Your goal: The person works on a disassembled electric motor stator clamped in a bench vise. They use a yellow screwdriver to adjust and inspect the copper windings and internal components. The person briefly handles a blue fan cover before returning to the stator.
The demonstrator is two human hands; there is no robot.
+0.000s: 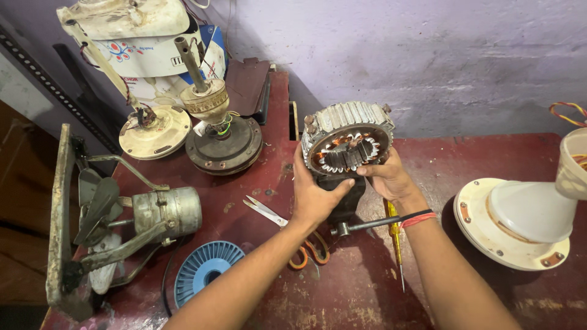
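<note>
A round grey fan motor (347, 142) with copper windings and a dark core is tilted up over a red workbench (489, 156). My left hand (313, 194) grips its lower left side, thumb pressed near the core. At the lower right rim, my right hand (391, 177) holds the motor with fingers touching the winding face. A red and black band circles my right wrist. Under my hands lie orange-handled scissors (287, 232), a yellow-handled screwdriver (395, 235) and a dark metal shaft (367, 225).
A white fan motor cover (520, 223) sits at the right. A blue plastic spool (205, 269) lies at front left, beside a dusty exhaust fan (122, 220). Two ceiling fan motors with rods (214, 122) and a cardboard box stand at the back left.
</note>
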